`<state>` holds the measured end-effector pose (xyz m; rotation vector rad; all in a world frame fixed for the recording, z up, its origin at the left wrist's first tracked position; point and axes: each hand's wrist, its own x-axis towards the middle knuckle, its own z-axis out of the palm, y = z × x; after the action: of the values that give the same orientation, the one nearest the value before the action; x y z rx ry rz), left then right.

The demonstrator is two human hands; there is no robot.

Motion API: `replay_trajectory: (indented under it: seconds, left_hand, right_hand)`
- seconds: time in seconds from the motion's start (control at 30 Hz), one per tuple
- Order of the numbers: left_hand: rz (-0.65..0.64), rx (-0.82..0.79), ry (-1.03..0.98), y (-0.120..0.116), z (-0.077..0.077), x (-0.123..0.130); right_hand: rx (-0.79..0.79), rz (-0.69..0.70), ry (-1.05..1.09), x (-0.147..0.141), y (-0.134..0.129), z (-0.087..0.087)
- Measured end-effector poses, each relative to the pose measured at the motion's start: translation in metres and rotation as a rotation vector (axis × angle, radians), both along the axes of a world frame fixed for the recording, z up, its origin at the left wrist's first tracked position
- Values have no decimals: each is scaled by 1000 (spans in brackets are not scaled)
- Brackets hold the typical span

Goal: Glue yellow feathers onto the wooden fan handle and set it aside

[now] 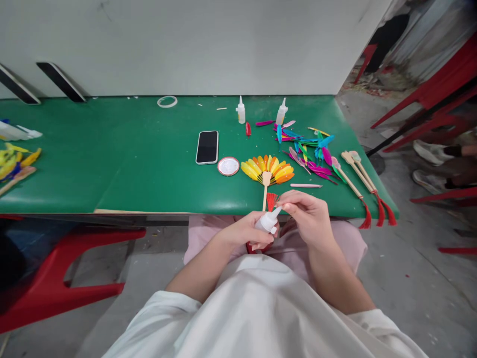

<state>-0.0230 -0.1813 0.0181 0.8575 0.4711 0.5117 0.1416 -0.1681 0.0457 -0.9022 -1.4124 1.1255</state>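
My left hand [249, 230] is wrapped round a white glue bottle [266, 222], whose nozzle tilts up to the right. The fingertips of my right hand [306, 213] are pinched together at the nozzle's tip; whatever they hold, if anything, is too small to tell. Just beyond my hands, a fan of yellow and orange feathers [267, 169] lies on the green table [149, 164], its wooden handle toward me. A red tassel [272, 200] hangs beside that handle. Right of the fan lies a pale pink stick [305, 185].
Two glue bottles [241, 110] [281, 112] stand near the wall. A phone [207, 147] and round lid [228, 166] lie left of the fan, loose coloured feathers [320, 154] and tasselled wooden handles [350, 180] right. A red stool [48, 283] stands at lower left.
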Motion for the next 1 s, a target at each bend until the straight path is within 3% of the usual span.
replay_trajectory:
  seconds: [0.23,0.43,0.5,0.83,1.0]
  left_hand:
    - [-64,-101,-32,-1,2,-2]
    - [67,-49,107,-6,11,-1]
    - [122,-37,157,-8,15,1]
    - [289,-10,305,-14,24,12]
    - [420,-12,177,-12,23,7]
  right_hand:
    - [92,-51,-186,3,-1,5]
    - [595,-284,-459,2,-3,3]
    - [686,-347,-490,1,-4,0]
    - [814,-455,-517,-1,-6,-3]
    - [806,-414,-473,-2,-8,-8]
